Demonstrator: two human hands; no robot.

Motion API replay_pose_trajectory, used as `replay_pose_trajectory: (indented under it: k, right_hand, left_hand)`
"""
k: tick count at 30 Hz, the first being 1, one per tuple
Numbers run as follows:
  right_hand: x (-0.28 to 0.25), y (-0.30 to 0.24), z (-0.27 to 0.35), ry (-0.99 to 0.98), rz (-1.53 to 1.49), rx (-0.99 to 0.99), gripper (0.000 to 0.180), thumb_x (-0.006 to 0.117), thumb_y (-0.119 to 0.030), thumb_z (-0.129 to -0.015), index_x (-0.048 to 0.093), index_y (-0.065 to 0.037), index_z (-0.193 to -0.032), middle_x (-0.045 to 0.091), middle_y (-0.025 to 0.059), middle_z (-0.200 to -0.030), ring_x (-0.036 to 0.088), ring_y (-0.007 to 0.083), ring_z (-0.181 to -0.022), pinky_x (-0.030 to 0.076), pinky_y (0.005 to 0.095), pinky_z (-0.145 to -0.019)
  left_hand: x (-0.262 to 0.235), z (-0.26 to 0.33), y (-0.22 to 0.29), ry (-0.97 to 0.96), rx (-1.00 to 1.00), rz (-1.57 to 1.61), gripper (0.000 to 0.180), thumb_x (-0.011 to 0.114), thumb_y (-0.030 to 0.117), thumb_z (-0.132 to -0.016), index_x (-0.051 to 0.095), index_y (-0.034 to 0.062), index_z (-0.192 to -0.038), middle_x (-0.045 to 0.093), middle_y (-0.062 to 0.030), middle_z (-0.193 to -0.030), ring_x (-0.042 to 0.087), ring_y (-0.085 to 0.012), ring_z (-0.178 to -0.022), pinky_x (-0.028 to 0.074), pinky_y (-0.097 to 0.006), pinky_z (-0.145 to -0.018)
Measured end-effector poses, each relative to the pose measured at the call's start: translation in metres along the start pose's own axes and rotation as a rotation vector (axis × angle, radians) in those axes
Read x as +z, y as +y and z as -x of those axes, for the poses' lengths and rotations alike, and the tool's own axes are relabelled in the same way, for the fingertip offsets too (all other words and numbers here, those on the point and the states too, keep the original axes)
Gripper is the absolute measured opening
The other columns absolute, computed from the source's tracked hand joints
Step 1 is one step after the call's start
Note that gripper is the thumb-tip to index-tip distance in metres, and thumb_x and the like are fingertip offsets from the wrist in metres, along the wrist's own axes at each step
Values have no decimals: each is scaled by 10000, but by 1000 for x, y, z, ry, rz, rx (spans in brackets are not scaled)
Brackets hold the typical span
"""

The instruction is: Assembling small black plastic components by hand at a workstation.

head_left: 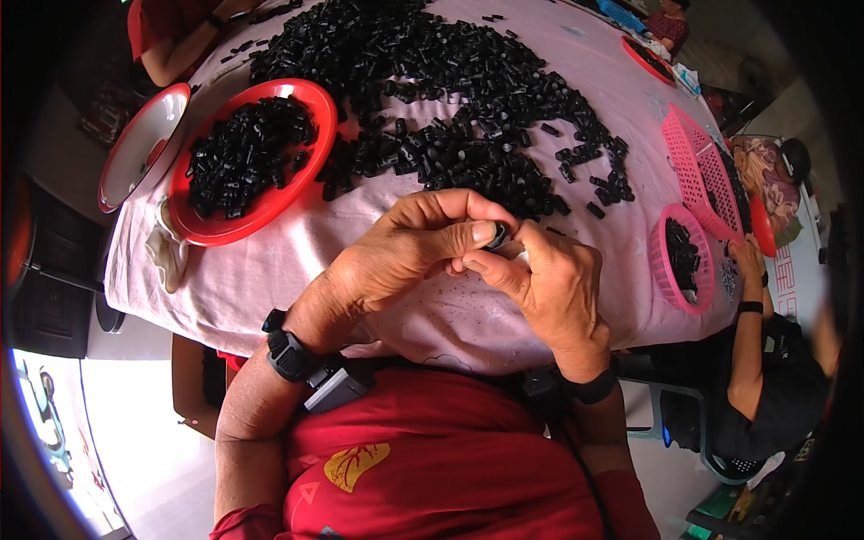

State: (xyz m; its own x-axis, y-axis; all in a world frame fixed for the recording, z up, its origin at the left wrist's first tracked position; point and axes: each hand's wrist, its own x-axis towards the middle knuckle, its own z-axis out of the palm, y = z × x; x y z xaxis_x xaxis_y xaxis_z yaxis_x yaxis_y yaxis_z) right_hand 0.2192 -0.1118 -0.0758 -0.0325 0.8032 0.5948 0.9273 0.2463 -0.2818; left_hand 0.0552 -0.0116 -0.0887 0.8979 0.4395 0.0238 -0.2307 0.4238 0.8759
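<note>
Over the near edge of the table my two hands meet. My left hand (416,236) pinches a small black cylindrical part (497,236) between thumb and forefinger. My right hand (556,274) is closed beside it, its thumb and fingertips drawn together close to the part; a bit of something white shows at its fingers, too small to name. Just beyond my hands spreads a large heap of similar black parts (450,144). To the left, a red basin (325,135) holds many more of them.
A pink cloth (261,297) covers the table. At the left are a white basin with a red rim (126,171) and a crumpled pale glove (165,252). Pink baskets (688,148) stand at the right. Other people sit around, one (765,369) close on the right.
</note>
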Motion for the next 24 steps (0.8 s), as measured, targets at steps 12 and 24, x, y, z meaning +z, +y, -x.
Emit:
replay_pose_trajectory:
  k: [12, 24]
  right_hand:
    - [-5, -2, 0, -11, -129, 70, 518, 749, -533, -734, 525, -66, -724, 581, 87, -581, 604, 254, -497, 471, 351, -451]
    - [-2, -2, 0, -15, -130, 99, 535, 737, -557, -726, 523, -66, -719, 589, 82, -590, 613, 258, -516, 473, 353, -457]
  left_hand:
    - [2, 1, 2, -15, -9, 44, 283, 590, 177, -942, 597, 2, -1163, 643, -59, -1061, 604, -117, -945, 493, -263, -838]
    - [0, 0, -2, -16, -14, 71, 284, 600, 165, -934, 596, 0, -1164, 651, -58, -1039, 605, -108, -916, 492, -250, -827]
